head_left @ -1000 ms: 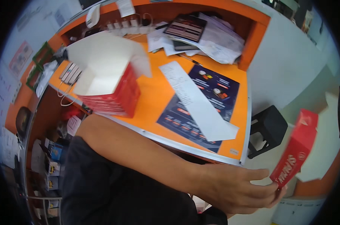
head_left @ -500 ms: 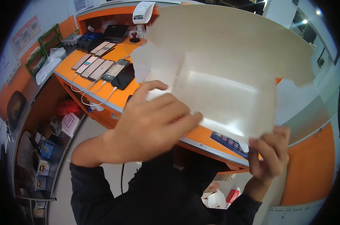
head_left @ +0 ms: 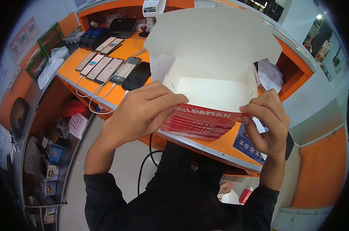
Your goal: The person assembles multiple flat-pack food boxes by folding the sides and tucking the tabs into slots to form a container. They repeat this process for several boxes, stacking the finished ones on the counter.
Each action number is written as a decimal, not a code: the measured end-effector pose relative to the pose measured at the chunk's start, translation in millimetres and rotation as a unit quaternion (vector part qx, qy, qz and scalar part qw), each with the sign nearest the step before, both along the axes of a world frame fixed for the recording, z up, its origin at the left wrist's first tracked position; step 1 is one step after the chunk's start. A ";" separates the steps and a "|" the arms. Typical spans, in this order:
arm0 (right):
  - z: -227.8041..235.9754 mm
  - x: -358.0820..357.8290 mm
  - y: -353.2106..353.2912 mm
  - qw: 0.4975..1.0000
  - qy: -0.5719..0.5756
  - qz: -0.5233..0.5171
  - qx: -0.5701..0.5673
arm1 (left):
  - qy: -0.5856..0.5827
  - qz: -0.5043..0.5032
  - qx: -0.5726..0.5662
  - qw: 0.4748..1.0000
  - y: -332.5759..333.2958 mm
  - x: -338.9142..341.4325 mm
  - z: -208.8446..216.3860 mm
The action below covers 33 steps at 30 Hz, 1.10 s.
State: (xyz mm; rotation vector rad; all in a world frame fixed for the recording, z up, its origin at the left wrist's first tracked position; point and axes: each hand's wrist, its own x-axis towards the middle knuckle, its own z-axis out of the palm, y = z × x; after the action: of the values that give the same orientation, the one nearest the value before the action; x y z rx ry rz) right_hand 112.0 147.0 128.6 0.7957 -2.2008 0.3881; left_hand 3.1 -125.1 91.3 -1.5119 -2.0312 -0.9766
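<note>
A cardboard food box (head_left: 211, 86), white inside and red outside, faces me with its lid raised at the back. Below its front wall show the red edges of several more boxes (head_left: 199, 130), nested in a stack on the desk. My left hand (head_left: 139, 111) pinches the front left corner of the top box between thumb and fingers. At the front right corner, my right hand (head_left: 270, 121) grips the rim, the thumb against the outer wall. Nothing lies inside the box.
Left on the orange desk (head_left: 72, 79) lie several phones (head_left: 107, 69) with white cables, a black printer (head_left: 93, 37) and a stamp (head_left: 144, 31). A dark blue printed sheet (head_left: 249, 144) lies right of the stack. Folded boxes (head_left: 231, 197) sit below the desk at right.
The box has come down and left from a raised, tilted hold onto the stack. Its red front now shows. My left hand has shifted to the front left corner; my right hand moved up.
</note>
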 end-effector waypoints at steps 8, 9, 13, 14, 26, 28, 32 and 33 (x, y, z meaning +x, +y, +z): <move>-21.4 -12.9 1.9 0.996 -0.058 0.046 -0.052 | 0.069 0.068 -0.083 0.992 -11.5 0.9 -3.2; -25.1 -12.3 1.3 0.994 -0.068 0.054 -0.061 | 0.064 0.073 -0.099 0.990 -8.9 4.9 1.4; -36.6 -15.9 3.1 0.991 -0.066 0.087 -0.075 | 0.065 0.006 -0.086 0.994 30.9 12.6 12.7; -40.7 -14.0 3.3 0.989 -0.066 0.089 -0.102 | 0.069 -0.036 -0.059 0.995 46.3 13.3 12.5; -102.0 -20.3 4.7 0.831 -0.237 0.074 -0.498 | 0.099 -0.130 -0.196 0.967 74.8 22.1 45.4; -100.7 -20.2 2.3 0.813 -0.276 0.057 -0.510 | 0.096 -0.129 -0.208 0.965 73.5 21.4 46.6; -95.6 -21.9 2.4 0.794 -0.344 0.013 -0.501 | 0.108 -0.113 -0.236 0.959 71.8 21.5 48.5; -93.3 -21.9 2.4 0.786 -0.365 0.014 -0.499 | 0.106 -0.110 -0.241 0.958 70.4 23.2 50.1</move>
State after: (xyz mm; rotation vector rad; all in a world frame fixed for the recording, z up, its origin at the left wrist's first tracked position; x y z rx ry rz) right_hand 90.0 149.4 35.3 0.0403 -2.1245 1.9337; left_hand 26.3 -54.7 141.4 -2.0294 -2.0667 -0.3709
